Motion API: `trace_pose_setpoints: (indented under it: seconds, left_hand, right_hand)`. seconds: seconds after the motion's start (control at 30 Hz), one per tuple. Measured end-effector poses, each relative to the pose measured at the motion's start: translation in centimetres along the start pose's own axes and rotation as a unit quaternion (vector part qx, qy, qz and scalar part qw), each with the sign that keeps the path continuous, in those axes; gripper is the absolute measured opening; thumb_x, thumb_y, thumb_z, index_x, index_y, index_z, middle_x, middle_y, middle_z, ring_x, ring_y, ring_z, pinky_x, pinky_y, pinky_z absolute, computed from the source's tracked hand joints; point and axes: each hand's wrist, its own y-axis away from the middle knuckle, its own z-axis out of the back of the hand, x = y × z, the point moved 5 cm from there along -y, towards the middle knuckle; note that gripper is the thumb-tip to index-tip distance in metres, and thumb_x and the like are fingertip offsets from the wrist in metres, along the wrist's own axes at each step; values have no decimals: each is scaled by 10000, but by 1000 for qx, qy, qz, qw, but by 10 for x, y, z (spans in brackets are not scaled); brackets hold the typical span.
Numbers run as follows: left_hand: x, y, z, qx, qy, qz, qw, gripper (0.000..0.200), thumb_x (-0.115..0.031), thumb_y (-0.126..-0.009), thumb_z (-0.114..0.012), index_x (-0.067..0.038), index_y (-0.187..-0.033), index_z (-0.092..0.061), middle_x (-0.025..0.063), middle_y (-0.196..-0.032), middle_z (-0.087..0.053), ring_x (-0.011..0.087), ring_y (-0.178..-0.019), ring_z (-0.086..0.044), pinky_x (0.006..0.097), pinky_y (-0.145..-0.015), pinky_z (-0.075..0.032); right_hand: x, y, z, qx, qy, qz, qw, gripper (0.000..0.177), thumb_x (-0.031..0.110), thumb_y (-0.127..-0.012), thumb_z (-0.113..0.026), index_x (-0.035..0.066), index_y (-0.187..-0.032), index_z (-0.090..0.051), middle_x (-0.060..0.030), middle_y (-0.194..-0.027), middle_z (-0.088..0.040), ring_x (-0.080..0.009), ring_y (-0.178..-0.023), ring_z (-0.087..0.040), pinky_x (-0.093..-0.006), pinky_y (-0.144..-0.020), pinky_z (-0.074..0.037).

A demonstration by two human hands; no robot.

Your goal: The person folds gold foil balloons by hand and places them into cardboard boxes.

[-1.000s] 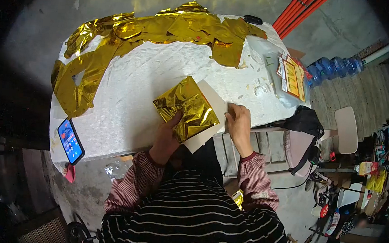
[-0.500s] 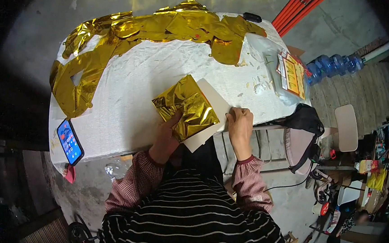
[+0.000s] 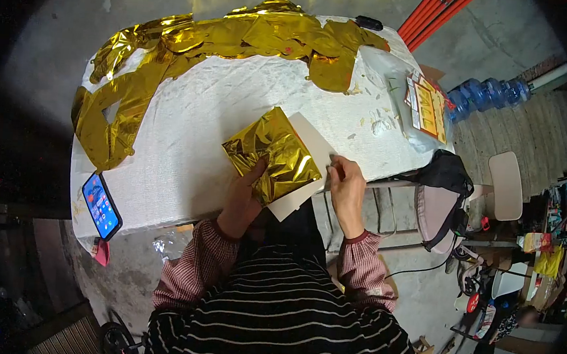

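Note:
My left hand (image 3: 242, 197) grips a folded gold foil piece (image 3: 272, 153), its thumb on top and its other fingers hidden underneath. A pale card (image 3: 312, 139) lies under the foil and sticks out on the right side. At the card's right corner my right hand (image 3: 347, 188) is closed, thumb and forefinger pinched together at its edge. Foil and card are held over the near edge of the white-covered table (image 3: 195, 125).
Flat gold foil pieces (image 3: 240, 39) run along the table's far and left edges. A phone (image 3: 102, 207) lies at the left corner. On the right are a clear plastic bag (image 3: 395, 86) with printed cards (image 3: 426, 111), and a chair (image 3: 435, 214) with a black bag (image 3: 445, 175).
My right hand has shifted slightly left along the card's edge. The left hand, foil and card have barely moved.

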Motion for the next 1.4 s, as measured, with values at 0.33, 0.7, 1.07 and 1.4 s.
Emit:
trace_pose_setpoints:
  seconds: [0.33, 0.7, 1.07, 1.4]
  left_hand:
    - [-1, 2, -4, 24, 9, 4, 1000, 302, -127, -986, -482, 15, -1253, -490, 134, -1199, -592, 272, -1071, -614, 432, -899, -544]
    - [0, 1, -3, 23, 19, 5, 1000, 298, -102, -983, -472, 8, -1260, -483, 130, -1204, -584, 273, -1066, -614, 429, -901, -542]
    - [0, -4, 12, 20, -63, -21, 998, 281, -103, -982, -483, 7, -1240, -505, 113, -1166, -605, 241, -1028, -630, 377, -861, -559]
    - [1, -5, 10, -2, -8, -13, 1000, 283, -122, -976, -512, 32, -1213, -525, 121, -1140, -620, 216, -1027, -628, 343, -860, -543]
  right_hand:
    - [-28, -13, 8, 17, 11, -95, 995, 184, 75, -781, -697, -48, -911, -650, -222, -831, -621, -367, -738, -613, -414, -676, -478]
    - [-19, -9, 10, -19, 50, -21, 998, 120, 93, -825, -635, -25, -845, -626, -219, -815, -620, -378, -733, -613, -420, -643, -482]
    - [-29, -22, -4, 145, -174, -206, 952, 241, 199, -801, -694, -39, -833, -667, -243, -862, -642, -344, -744, -641, -399, -644, -491]
    - [-44, -24, -15, 173, -163, -84, 968, 258, 209, -837, -713, -48, -848, -691, -123, -906, -631, -161, -731, -592, -277, -612, -472]
